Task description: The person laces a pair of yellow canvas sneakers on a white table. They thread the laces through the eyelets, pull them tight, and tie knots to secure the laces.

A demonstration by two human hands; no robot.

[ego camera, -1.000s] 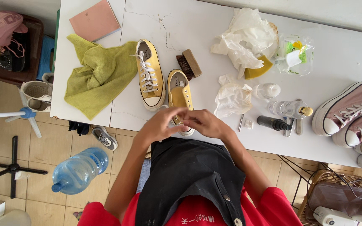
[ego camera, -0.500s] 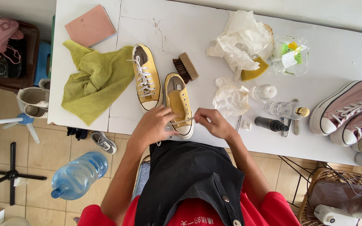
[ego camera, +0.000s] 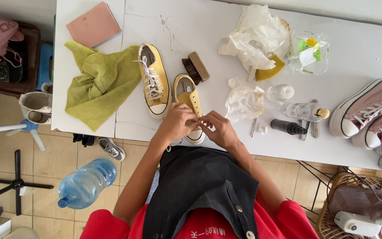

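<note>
Two yellow canvas sneakers lie on the white table (ego camera: 226, 31). The laced sneaker (ego camera: 153, 79) rests to the left. The unlaced sneaker (ego camera: 188, 95) points its toe at the near table edge. My left hand (ego camera: 177, 123) and my right hand (ego camera: 217, 128) meet over its toe end, fingers pinched together on the shoe's eyelet area; a white lace seems to be between them, but it is mostly hidden. A black apron covers my lap below the hands.
A small brush (ego camera: 195, 67) lies beside the sneakers, a green cloth (ego camera: 100, 82) and pink pad (ego camera: 93, 24) to the left. Crumpled paper (ego camera: 255, 37), bottles (ego camera: 303, 110) and pink sneakers (ego camera: 370, 113) sit to the right. A water jug (ego camera: 85, 183) lies on the floor.
My hands moved apart half a second ago, then came back together over the toe end of the unlaced sneaker. The camera view shifted slightly.
</note>
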